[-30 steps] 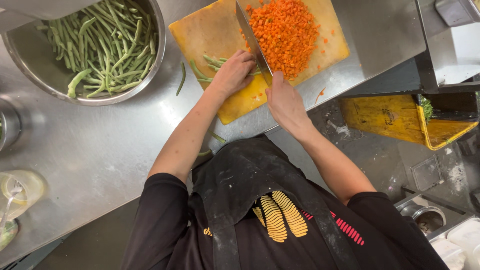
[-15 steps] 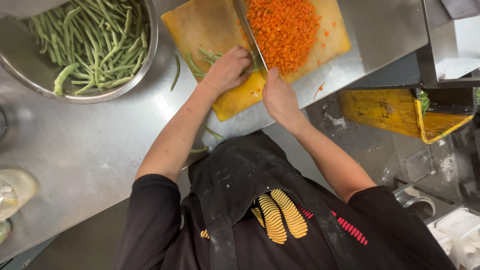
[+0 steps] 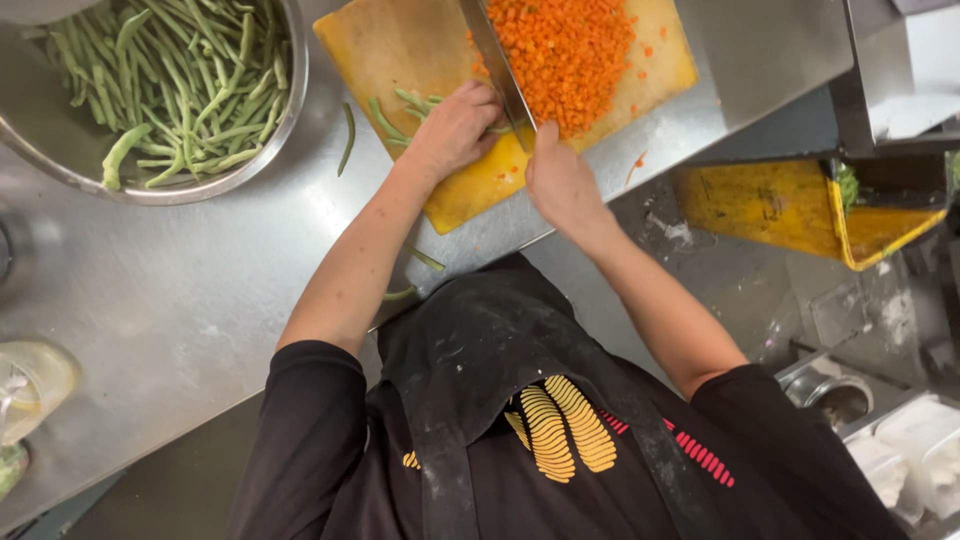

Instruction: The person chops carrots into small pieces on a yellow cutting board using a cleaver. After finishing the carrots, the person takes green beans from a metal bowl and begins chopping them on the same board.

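Stainless-steel worktop (image 3: 200,300), kitchen setting, seen from overhead. Steel bowl (image 3: 285,120) at 10 o'clock, filled with whole green beans (image 3: 170,80). Yellow cutting board (image 3: 400,50) at 12 o'clock, tilted; heap of diced carrot (image 3: 570,55) on its 1 o'clock half. Cleaver blade (image 3: 495,55) standing on the board just beside the carrot. Left hand (image 3: 455,130) curled, fingers pressing a small bunch of beans (image 3: 410,105) onto the board. Right hand (image 3: 560,180) closed around the cleaver's handle, which is hidden. Yellow bin (image 3: 770,205) at 3 o'clock, below worktop level. Stray beans (image 3: 347,140) lying on the steel.
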